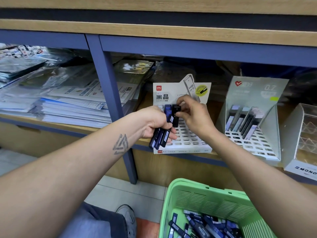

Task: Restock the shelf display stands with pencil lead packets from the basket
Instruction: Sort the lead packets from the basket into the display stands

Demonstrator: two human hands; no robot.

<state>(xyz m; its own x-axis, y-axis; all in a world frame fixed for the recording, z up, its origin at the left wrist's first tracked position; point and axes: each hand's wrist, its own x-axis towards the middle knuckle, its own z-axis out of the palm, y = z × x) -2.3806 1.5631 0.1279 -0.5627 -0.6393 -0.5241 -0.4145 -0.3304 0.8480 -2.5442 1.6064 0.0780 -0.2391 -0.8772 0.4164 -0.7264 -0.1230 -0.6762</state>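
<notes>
A white display stand (pixel 186 143) with a grid of slots and an HB 0.5 header card sits on the shelf in the middle. My left hand (pixel 153 123) grips a bundle of dark blue pencil lead packets (pixel 160 138) in front of the stand's left side. My right hand (pixel 193 115) pinches a black packet (pixel 175 115) upright over the stand's back row, beside a blue packet (pixel 167 108) standing in a slot. A green basket (pixel 205 200) at the bottom holds several loose packets (pixel 202 226).
A second stand (pixel 253 134) marked 0.7, partly filled, stands to the right, then a clear MONO box (pixel 303 143). Stacks of wrapped paper goods (pixel 68 100) fill the left bay behind a blue shelf post (pixel 111 103). My shoe (pixel 127 219) rests on the tiled floor.
</notes>
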